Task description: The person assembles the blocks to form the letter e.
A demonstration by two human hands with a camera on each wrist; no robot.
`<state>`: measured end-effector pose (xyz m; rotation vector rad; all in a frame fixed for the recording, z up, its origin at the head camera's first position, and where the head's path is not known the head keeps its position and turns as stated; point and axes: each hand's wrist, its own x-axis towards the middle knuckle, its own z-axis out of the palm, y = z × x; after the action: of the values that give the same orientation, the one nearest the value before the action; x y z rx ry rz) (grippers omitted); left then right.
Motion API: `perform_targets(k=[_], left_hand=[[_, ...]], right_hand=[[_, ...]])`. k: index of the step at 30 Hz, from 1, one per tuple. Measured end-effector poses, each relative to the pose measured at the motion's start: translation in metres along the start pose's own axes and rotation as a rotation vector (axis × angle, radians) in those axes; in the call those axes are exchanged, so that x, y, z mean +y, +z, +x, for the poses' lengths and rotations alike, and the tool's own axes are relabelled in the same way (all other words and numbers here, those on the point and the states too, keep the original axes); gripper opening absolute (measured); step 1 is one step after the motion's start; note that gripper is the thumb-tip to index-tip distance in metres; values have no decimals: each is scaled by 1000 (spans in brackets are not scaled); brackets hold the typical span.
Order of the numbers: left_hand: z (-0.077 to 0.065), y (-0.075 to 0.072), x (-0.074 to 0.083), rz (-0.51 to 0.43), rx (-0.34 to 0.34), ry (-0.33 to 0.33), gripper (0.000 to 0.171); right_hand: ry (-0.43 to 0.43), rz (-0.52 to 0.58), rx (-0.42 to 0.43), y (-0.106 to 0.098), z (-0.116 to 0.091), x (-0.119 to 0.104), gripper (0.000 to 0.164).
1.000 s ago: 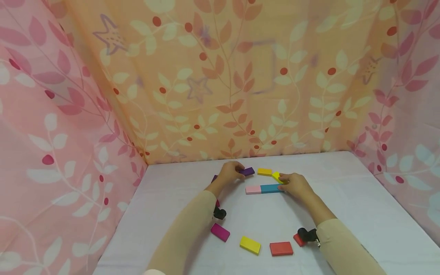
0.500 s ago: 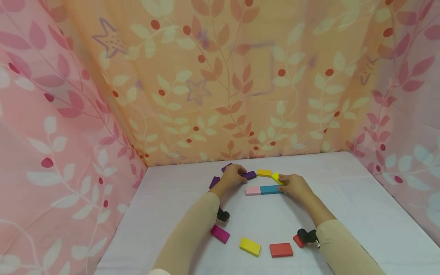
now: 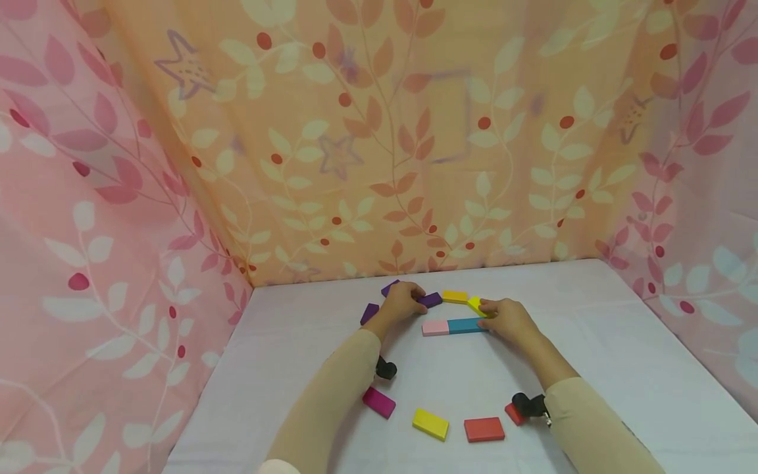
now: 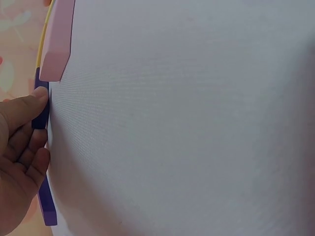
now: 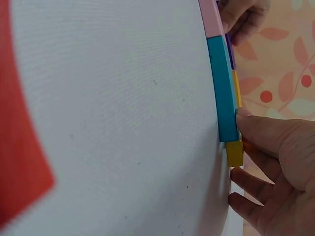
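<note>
My left hand (image 3: pixel 403 301) pinches a dark purple block (image 3: pixel 432 300) near the back of the table; thumb and fingers also show on this block (image 4: pixel 42 110) in the left wrist view. Right beside its far end lies an orange-yellow block (image 3: pixel 454 297). A bright yellow block (image 3: pixel 474 303) slants on from there, and my right hand (image 3: pixel 506 319) pinches it, partly covering it. In front lie a pink block (image 3: pixel 435 328) and a teal block (image 3: pixel 464 326) end to end. My right thumb sits close to the teal block (image 5: pixel 224 88) in the right wrist view.
Two more purple blocks (image 3: pixel 370 313) lie around the left wrist. Closer in, a magenta block (image 3: pixel 379 402), a yellow block (image 3: pixel 430 424), a red block (image 3: pixel 483 429) and a second red block (image 3: pixel 514 413) curve along the white tabletop (image 3: pixel 272 355). Patterned curtains (image 3: pixel 379 164) enclose the table.
My left hand has shifted slightly right and nearer with the purple block, closing the space to the orange-yellow one. Another purple block behind it has come into sight. My right hand stays put.
</note>
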<state>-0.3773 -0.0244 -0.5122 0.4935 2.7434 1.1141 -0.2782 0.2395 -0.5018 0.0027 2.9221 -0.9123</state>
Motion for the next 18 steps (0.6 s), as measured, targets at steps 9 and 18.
perform_targets(k=[9, 18], left_hand=[[0, 1, 1, 5, 10, -7, 31], [2, 3, 2, 48, 14, -1, 34]], right_hand=[[14, -12, -3, -2, -1, -1, 51], [-13, -13, 15, 1, 0, 1, 50]])
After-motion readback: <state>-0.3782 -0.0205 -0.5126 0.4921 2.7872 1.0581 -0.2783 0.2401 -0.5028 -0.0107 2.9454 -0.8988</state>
